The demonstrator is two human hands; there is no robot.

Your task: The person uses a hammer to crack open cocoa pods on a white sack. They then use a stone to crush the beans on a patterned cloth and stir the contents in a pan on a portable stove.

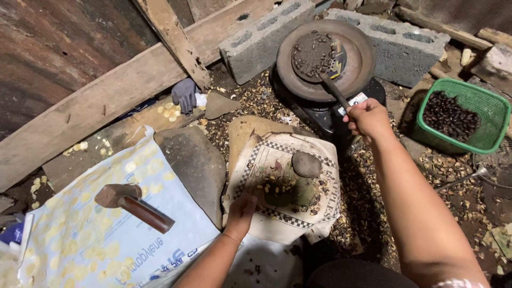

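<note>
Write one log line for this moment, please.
right hand: grips stick in pan of dark seeds | left hand: rests on cloth | stone: on cloth

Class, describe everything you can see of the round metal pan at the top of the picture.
The round metal pan looks rusty brown and shallow, with a raised centre heaped with small dark roasted pieces. It sits level on a black burner, in front of grey concrete blocks. A dark-handled tool, held in the right hand, reaches onto it.
</note>
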